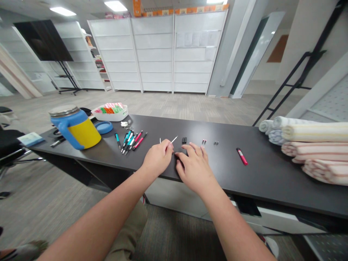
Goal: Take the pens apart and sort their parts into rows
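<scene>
My left hand (159,156) is closed in a pinch over the front of the black table. A thin white pen refill (174,138) sticks out past its fingertips, and a second thin white tip (160,140) shows behind the knuckles. My right hand (194,167) rests palm down beside it, fingers apart. Its index fingertip is by a tiny dark piece (174,153), too small to name. Beyond the fingers lie small black parts (184,140), small pinkish-silver parts (204,141) and small silver parts (216,143). A red pen body (241,156) lies farther right.
Several teal, red and black pens (132,141) lie to the left. Past them stand a blue-yellow mug (78,127), its blue lid (103,127) and a white basket (112,116) of colourful packets. Rolled striped cloths (315,145) are stacked at the right end of the table (266,163).
</scene>
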Action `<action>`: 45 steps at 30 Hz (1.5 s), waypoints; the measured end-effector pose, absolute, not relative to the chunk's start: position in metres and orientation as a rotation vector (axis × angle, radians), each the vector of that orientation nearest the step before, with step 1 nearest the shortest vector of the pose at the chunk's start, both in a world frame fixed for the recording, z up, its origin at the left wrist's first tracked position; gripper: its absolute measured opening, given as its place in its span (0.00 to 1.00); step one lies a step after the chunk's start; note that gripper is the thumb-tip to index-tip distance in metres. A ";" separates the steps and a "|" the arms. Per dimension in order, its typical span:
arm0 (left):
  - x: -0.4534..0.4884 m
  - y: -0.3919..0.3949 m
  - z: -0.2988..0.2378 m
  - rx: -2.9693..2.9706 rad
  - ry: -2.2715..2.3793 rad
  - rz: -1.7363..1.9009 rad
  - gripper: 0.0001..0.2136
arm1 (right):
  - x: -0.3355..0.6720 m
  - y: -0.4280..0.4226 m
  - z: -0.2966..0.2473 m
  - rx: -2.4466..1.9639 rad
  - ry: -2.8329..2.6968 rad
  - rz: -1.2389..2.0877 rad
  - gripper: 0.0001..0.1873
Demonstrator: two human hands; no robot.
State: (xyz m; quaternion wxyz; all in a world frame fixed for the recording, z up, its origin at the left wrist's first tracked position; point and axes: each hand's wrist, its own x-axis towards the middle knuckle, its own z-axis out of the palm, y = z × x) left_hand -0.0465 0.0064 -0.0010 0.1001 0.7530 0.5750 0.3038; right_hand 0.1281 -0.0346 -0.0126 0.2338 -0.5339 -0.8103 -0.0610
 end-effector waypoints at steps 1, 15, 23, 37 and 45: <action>-0.047 0.006 -0.001 2.227 1.707 0.896 0.11 | 0.128 -0.035 -0.012 -1.470 -2.225 -0.167 0.18; -0.046 0.005 0.001 2.208 1.747 0.892 0.12 | 0.128 -0.034 -0.013 -1.478 -2.225 -0.131 0.20; -0.046 0.005 0.001 2.195 1.751 0.906 0.12 | 0.129 -0.034 -0.014 -1.447 -2.231 -0.121 0.19; -0.048 0.005 0.001 2.153 1.706 0.941 0.13 | 0.139 -0.036 -0.013 -1.573 -1.812 -0.180 0.14; -0.049 0.002 0.004 2.188 1.701 0.960 0.13 | 0.142 -0.037 -0.013 -1.526 -1.771 -0.102 0.14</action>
